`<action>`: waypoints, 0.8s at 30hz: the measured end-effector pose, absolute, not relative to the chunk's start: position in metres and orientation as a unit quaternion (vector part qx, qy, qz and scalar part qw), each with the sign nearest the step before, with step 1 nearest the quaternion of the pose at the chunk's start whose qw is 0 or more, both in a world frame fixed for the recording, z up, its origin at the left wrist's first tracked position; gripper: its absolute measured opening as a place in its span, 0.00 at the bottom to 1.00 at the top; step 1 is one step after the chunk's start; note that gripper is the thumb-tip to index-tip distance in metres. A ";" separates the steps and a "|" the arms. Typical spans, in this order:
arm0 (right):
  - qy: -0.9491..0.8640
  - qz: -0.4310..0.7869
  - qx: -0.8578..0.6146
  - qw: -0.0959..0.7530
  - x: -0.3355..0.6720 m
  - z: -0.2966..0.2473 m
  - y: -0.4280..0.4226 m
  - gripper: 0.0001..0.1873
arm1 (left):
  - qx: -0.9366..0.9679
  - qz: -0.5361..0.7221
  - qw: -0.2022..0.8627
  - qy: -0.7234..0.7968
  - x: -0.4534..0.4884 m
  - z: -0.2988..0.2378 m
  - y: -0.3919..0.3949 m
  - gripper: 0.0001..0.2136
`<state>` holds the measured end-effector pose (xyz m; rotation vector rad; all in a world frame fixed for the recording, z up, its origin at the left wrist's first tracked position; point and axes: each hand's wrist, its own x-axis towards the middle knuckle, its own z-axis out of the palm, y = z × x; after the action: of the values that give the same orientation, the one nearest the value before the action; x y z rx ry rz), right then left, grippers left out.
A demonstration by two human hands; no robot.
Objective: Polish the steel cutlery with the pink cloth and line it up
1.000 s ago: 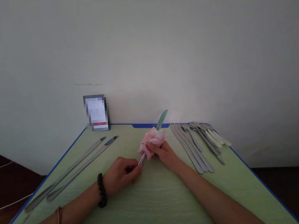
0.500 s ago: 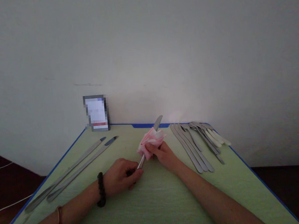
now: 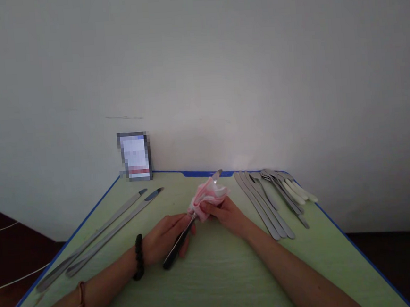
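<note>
A table knife point(image 3: 178, 245) slants over the middle of the table, its handle pointing down toward me and its blade tip poking out at the far end. Wrapped around the blade is a crumpled pink and white cloth point(image 3: 208, 198). My right hand point(image 3: 224, 213) is closed on this cloth from the right, with the knife inside it. My left hand point(image 3: 169, 234) grips the knife where the handle meets the cloth; some of its fingers are hidden behind the handle. The part of the blade within the cloth cannot be seen.
Two long knives point(image 3: 115, 231) lie on the left of the green table point(image 3: 208, 285). On the right are several metal knives point(image 3: 262, 205), forks and spoons point(image 3: 278, 185), and white-handled cutlery point(image 3: 296, 191). A phone-like screen point(image 3: 136, 156) leans against the wall point(image 3: 199, 78).
My left hand has moved up along the knife to the edge of the cloth, baring the handle. The knife has drawn back toward me, so less blade sticks out.
</note>
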<state>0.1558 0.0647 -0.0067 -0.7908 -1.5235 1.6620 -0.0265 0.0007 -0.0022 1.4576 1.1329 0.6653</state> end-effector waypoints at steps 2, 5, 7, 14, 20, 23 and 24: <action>-0.545 0.659 -0.327 0.403 0.154 -0.009 0.066 0.20 | 0.652 0.272 0.509 0.492 -0.026 -0.002 0.000 0.24; -0.451 0.678 -0.338 0.471 0.152 -0.014 0.072 0.21 | 0.711 0.242 0.435 0.497 -0.026 -0.001 -0.001 0.23; -0.423 0.685 -0.331 0.491 0.152 -0.016 0.076 0.21 | 0.734 0.226 0.406 0.495 -0.026 -0.001 -0.001 0.22; -0.598 0.622 -0.337 0.376 0.156 -0.009 0.071 0.19 | 0.672 0.233 0.498 0.497 -0.026 -0.004 0.000 0.23; -0.490 0.689 -0.327 0.423 0.155 -0.009 0.073 0.21 | 0.664 0.246 0.510 0.488 -0.026 -0.005 0.001 0.25; -0.421 0.723 -0.297 0.461 0.155 -0.011 0.077 0.19 | 0.639 0.251 0.535 0.492 -0.027 -0.003 0.001 0.27; -0.417 0.726 -0.290 0.464 0.156 -0.011 0.077 0.19 | 0.632 0.253 0.539 0.496 -0.027 -0.003 0.001 0.28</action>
<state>0.1556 0.0773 -0.0108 -0.7130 -1.0254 1.7830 -0.0272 0.0009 -0.0029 1.5035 1.1796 0.6028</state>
